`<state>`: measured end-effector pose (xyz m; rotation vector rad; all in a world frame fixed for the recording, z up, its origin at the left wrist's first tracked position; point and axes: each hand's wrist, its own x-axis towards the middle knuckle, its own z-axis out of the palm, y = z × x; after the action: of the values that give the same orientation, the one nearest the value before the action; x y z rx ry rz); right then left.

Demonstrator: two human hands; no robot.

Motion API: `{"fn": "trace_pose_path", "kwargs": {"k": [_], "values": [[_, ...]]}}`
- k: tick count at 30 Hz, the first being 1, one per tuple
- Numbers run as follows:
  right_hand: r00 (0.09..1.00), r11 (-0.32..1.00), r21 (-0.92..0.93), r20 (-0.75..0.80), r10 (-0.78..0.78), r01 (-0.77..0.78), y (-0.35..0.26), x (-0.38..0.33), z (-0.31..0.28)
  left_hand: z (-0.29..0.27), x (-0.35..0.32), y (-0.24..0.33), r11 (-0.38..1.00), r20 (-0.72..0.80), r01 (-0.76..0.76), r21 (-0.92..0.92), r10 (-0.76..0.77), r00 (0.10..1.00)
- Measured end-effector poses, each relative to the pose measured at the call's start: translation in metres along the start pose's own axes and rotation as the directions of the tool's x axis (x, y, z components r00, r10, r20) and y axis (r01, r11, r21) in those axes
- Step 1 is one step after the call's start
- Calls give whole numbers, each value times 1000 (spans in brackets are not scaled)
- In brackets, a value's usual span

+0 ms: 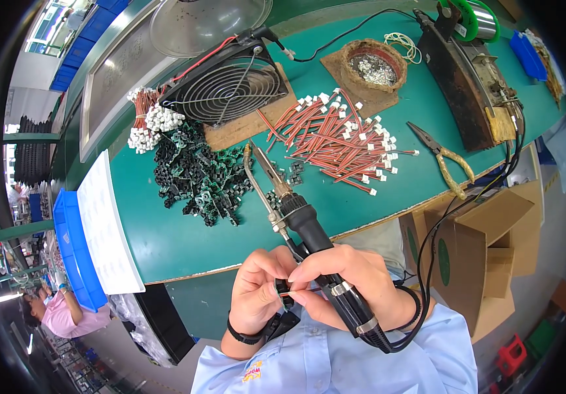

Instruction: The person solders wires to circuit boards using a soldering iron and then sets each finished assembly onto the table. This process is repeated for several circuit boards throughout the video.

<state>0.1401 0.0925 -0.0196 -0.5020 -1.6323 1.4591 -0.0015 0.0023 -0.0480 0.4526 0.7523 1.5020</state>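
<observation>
In front of my chest, near the bench's front edge, my left hand [255,297] is closed, pinching a small black part [283,287] with a short wire end at it. My right hand [368,281] wraps round the black handle of a soldering iron [308,226], its tip pointing up and away over the bench. A thin metal tube runs along the iron. The thumb and fingertips of that same hand also reach the black part and wire. Beyond the iron lie a heap of small black parts [194,174] and a spread of red-and-black wires with white connectors [335,141].
A fan with a wire guard [227,88] stands at the back, beside bundled wires [155,121]. Farther right are a round pot of metal scraps [376,69], pliers [445,155], and a solder spool [478,23]. Cardboard boxes [463,249] stand below right; a blue bin [74,249] is left.
</observation>
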Motion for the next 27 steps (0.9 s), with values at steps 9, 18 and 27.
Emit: {"fn": "trace_pose_path", "kwargs": {"k": [9, 18, 27], "values": [[999, 999, 13, 27, 40, -40, -3, 1, -4, -4, -3, 3, 998, 2, 24, 59, -24, 1000], [991, 997, -38, 113, 72, -69, -4, 3, -13, -5, -3, 18, 973, 38, 54, 222, -64, 997], [997, 943, -331, 80, 10, 17, 0, 4, -17, 9, 2, 23, 896, 10, -17, 444, 14, 1000]]}}
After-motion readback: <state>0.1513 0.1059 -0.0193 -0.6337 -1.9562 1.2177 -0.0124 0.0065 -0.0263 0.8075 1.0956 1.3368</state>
